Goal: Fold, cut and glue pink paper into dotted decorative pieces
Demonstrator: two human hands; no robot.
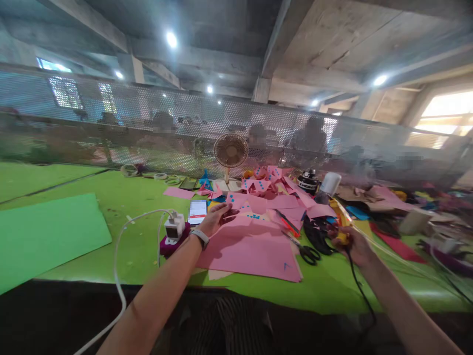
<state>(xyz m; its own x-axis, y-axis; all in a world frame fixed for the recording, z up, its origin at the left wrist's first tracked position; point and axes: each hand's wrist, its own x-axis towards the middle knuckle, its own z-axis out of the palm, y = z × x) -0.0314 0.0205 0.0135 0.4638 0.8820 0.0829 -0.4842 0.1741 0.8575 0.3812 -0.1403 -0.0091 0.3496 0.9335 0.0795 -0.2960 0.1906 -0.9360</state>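
My left hand (218, 217), a watch on its wrist, reaches over pink sheets (251, 249) with its fingers stretched out. Its fingertips are beside a small pink piece with blue dots (237, 201); whether they touch it I cannot tell. My right hand (349, 241) is closed round a yellow glue gun (344, 237) trailing a black cord, blurred at its front end. Between my hands lie black-handled scissors (308, 254) and a red-and-black cutter (287, 222). A dark curved object (318, 234) is just left of my right hand.
A lit phone (197, 212) and a purple power strip (168, 245) with a white charger (175, 226) and cable are left of my left arm. A fan (231, 150) stands behind cut pink pieces (273, 185). Green sheet (55, 231) lies left; a mesh partition (177, 138) runs behind.
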